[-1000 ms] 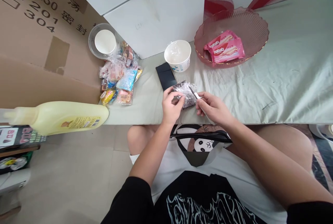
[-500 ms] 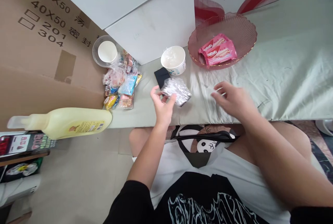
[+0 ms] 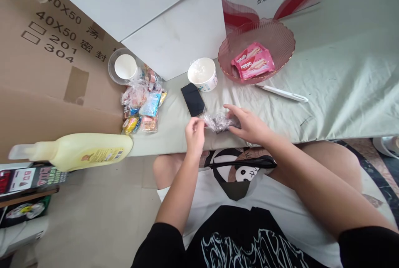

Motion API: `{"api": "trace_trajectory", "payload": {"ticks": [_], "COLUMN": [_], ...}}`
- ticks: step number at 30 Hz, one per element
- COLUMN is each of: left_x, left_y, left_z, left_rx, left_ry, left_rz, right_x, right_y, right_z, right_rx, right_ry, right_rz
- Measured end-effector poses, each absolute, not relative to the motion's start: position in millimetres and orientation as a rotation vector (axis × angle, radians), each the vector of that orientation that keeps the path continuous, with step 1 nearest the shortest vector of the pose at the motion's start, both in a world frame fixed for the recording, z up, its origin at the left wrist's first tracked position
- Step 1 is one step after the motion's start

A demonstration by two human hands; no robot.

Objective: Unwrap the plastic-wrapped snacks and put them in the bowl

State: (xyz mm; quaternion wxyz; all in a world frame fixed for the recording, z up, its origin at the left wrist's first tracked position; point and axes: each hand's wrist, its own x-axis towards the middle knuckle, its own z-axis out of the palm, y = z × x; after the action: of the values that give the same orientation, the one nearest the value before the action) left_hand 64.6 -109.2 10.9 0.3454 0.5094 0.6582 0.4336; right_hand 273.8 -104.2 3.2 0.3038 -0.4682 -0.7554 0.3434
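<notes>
1. At the near edge of a cloth-covered bench, my left hand pinches clear film, thumb and forefinger closed on the left end of the crinkled wrap.
2. My right hand is at the right end of the dark packet, thumb and forefinger held wide apart, the thumb against it; the packet lies between my hands, partly hidden by film and fingers.
3. A phone lies face up just beyond my left hand, beside a white cup with clear film in its mouth.
4. A white knife rests on the bench to the right, its tip near the pink bowl, which holds pink wafers.
5. Toward the bench's left edge, wrapped snacks sit in a pile, next to a clear tub with a white paper cup inside.
6. At the near left corner is a yellow bottle; a brown box stands along the left, a white box and a red-and-white carton behind.
</notes>
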Motion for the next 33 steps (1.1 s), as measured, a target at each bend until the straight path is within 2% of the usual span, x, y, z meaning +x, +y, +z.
{"api": "trace_trajectory", "payload": {"ticks": [3, 7, 9, 13, 17, 21, 28, 33], "left_x": [56.3, 59.2, 60.9, 50.0, 22.8, 6.4, 43.2, 65.8], "left_y": [-114.2, -118.9, -118.6, -113.8, -110.1, -109.0, -130.2, -162.8], "left_z": [11.0, 15.8, 18.5, 19.0, 17.5, 24.1, 44.9, 55.5], "left_rx": [1.404, 1.686, 1.662, 1.507, 1.426, 1.751, 2.305, 2.344], "left_ry": [1.693, 1.519, 1.538, 1.656, 1.83, 1.948, 1.649, 1.209], "left_rz": [1.172, 0.816, 0.746, 0.912, 1.07, 1.034, 0.362, 0.125], "right_x": [273.7, 274.4, 274.7, 283.9, 305.9, 316.7, 278.3, 256.1], "right_y": [-103.8, -105.5, -105.2, -102.0, -97.2, -96.4, -117.7, -135.0], "right_z": [4.6, 5.0, 6.0, 10.2, 12.4, 17.9, 27.0, 21.2], "right_rx": [-1.264, -1.349, -1.33, -1.257, -1.49, -1.607, -1.173, -0.883], "right_ry": [-2.065, -2.077, -2.073, -1.922, -1.585, -1.301, -1.84, -2.185], "right_rz": [0.888, 0.825, 0.844, 0.841, 0.694, 0.482, 0.425, 0.42]}}
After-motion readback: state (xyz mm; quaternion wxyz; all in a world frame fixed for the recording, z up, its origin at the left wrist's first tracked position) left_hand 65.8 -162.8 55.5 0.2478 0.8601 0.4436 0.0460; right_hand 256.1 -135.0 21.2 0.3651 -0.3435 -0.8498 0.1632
